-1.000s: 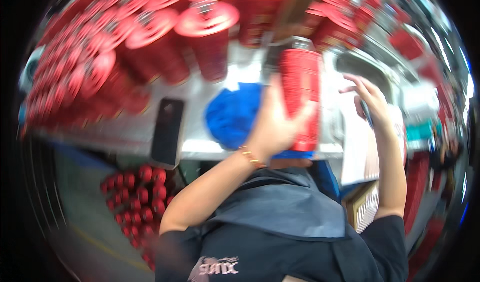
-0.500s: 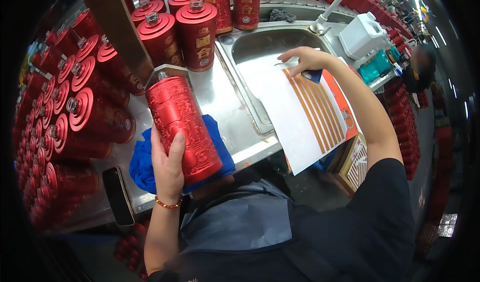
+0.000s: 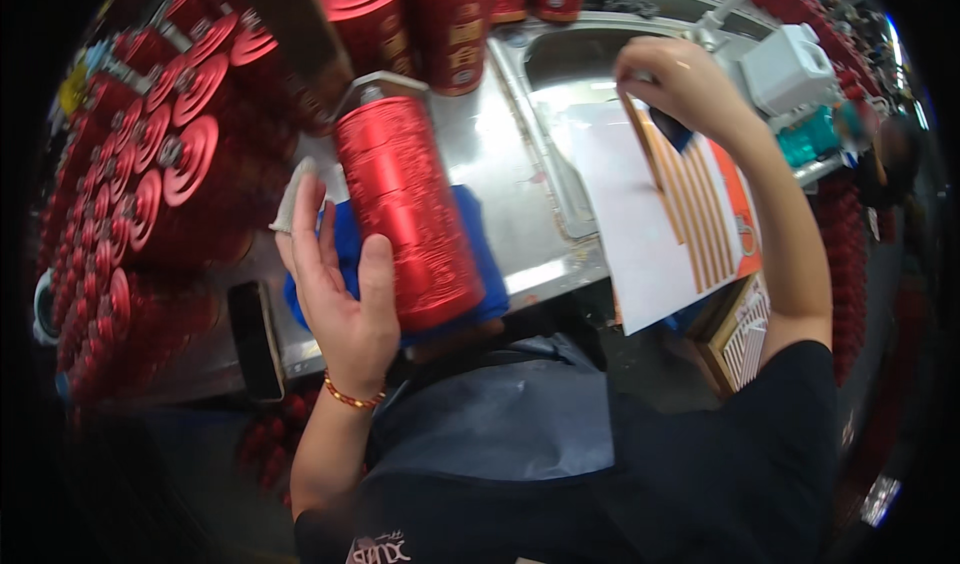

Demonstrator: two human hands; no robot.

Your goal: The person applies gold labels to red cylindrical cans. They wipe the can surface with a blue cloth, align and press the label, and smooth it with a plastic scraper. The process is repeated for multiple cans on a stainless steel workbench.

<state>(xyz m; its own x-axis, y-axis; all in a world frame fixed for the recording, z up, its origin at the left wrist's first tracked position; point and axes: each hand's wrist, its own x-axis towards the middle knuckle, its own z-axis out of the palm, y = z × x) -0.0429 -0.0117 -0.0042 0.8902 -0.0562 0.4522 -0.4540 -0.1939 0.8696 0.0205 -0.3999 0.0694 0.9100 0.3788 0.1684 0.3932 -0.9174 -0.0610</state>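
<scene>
A red embossed bottle (image 3: 410, 214) lies tilted on a bundled blue cloth (image 3: 478, 234), its neck end against a bracket at the foot of a brown post (image 3: 290, 24). My left hand (image 3: 350, 309) is open at the bottle's left side, fingers spread, with a pale cover on one fingertip. At the right, my right hand (image 3: 690, 89) pinches the upper end of a gold adhesive strip (image 3: 650, 154), which rises off a white backing sheet (image 3: 620, 234). More gold strips (image 3: 705, 224) lie in rows on the sheet. A dark blue piece (image 3: 671, 129) shows beneath the right hand; its kind is unclear.
Many red bottles (image 3: 190, 159) crowd the left and back of the metal counter. A phone (image 3: 256, 339) lies near the front edge. Behind the sheet are a sink (image 3: 560, 64), a faucet (image 3: 725, 9) and a white jug (image 3: 790, 69). A wooden box (image 3: 735, 334) stands low at right.
My left hand has let go of the red bottle and opened beside it. My right hand has lifted a gold strip's end off the sheet. The whole view has shifted.
</scene>
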